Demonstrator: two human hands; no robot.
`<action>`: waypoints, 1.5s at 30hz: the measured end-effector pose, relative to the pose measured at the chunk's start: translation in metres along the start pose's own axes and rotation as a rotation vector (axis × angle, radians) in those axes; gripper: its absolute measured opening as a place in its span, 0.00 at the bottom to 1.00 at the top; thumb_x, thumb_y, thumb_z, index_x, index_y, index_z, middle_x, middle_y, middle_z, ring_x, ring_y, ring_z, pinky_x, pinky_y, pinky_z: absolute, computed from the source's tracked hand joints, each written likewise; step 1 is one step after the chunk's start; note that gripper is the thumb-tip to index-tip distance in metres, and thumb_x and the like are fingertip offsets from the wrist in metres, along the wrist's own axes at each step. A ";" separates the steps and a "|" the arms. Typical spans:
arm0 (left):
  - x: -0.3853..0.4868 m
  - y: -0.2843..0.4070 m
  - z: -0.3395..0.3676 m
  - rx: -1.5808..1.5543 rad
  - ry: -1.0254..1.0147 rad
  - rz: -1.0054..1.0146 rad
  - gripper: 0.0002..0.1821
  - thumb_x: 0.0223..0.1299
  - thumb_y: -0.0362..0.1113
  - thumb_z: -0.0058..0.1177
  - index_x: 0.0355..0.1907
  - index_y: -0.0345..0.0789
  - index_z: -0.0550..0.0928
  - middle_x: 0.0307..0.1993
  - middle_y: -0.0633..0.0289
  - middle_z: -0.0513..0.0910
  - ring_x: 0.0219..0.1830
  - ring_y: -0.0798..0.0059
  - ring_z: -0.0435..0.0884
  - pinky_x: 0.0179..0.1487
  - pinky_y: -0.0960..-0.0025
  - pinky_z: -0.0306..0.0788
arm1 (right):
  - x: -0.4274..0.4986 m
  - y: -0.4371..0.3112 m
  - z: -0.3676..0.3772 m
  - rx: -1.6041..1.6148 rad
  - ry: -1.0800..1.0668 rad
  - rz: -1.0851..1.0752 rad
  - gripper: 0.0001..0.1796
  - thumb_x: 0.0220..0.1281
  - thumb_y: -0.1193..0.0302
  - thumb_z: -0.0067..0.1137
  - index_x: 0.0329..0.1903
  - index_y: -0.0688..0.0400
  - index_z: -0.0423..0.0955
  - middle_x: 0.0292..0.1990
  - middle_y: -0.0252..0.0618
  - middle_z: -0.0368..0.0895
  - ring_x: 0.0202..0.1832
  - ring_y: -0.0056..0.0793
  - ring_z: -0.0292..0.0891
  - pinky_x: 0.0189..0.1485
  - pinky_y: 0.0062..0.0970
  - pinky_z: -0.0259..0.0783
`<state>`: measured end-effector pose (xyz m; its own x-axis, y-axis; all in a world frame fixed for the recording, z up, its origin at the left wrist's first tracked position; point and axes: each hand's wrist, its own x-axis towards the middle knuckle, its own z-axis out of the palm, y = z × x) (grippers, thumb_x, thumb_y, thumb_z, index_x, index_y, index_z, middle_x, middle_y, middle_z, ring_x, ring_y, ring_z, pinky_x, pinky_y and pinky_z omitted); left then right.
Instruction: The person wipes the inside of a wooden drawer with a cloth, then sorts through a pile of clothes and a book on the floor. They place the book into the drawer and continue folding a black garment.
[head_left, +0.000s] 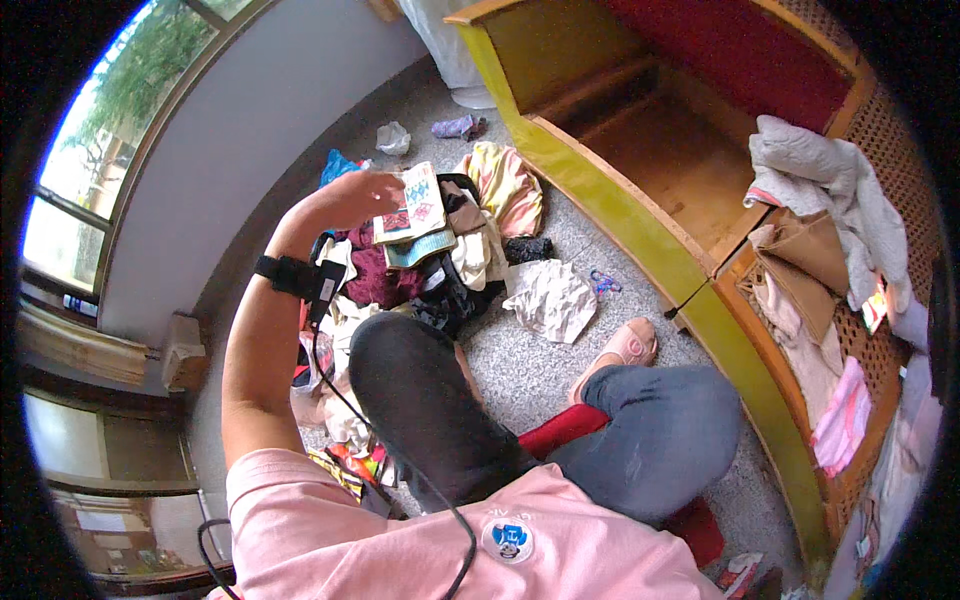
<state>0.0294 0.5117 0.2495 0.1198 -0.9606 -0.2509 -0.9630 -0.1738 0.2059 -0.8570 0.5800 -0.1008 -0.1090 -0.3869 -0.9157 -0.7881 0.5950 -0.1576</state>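
Note:
My left hand (373, 196) reaches over a heap of clothes on the speckled floor, its fingers at the left edge of a folded printed cloth or booklet (421, 196); whether it grips this cannot be told. Beneath that lies a folded light-blue ribbed cloth (421, 250). Maroon fabric (375, 274) and dark clothes (442, 300) lie around them. To their right are a yellow and pink striped cloth (504, 184), a cream cloth (471, 257) and a dark rolled item (529, 249). Crumpled white paper (555, 300) is spread nearer my foot. My right hand is out of view.
An open wooden storage box with a yellow-green side (615, 210) stands at right; a white towel (832, 172), a brown folded piece (814, 255) and pink cloth (844, 420) lie on its woven part. A purple bundle (456, 127) and crumpled white plastic (393, 139) lie beyond the heap.

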 end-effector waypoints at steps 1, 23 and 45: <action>-0.016 -0.005 -0.001 0.078 -0.043 -0.037 0.19 0.63 0.40 0.57 0.56 0.38 0.80 0.44 0.47 0.85 0.45 0.57 0.84 0.48 0.61 0.76 | -0.001 0.005 0.000 0.009 -0.002 -0.008 0.14 0.70 0.60 0.50 0.45 0.57 0.71 0.32 0.42 0.80 0.22 0.36 0.77 0.21 0.39 0.76; -0.136 -0.151 0.155 -0.480 0.432 -0.198 0.12 0.61 0.39 0.59 0.34 0.30 0.83 0.25 0.56 0.83 0.29 0.74 0.81 0.34 0.66 0.74 | -0.257 -0.590 0.001 -0.768 0.347 -1.660 0.12 0.63 0.71 0.55 0.44 0.67 0.75 0.36 0.48 0.80 0.40 0.37 0.80 0.45 0.32 0.73; 0.055 -0.065 0.232 -0.204 0.412 0.518 0.45 0.62 0.70 0.37 0.75 0.43 0.58 0.76 0.48 0.51 0.78 0.49 0.45 0.75 0.41 0.42 | -0.104 -0.702 0.346 1.123 -1.059 -0.682 0.50 0.66 0.31 0.33 0.76 0.57 0.49 0.74 0.49 0.52 0.74 0.51 0.51 0.75 0.54 0.47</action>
<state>0.0423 0.5206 0.0026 -0.2228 -0.9278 0.2994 -0.8609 0.3313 0.3860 -0.0833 0.4463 -0.0233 0.8382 -0.4349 -0.3290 0.3242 0.8825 -0.3406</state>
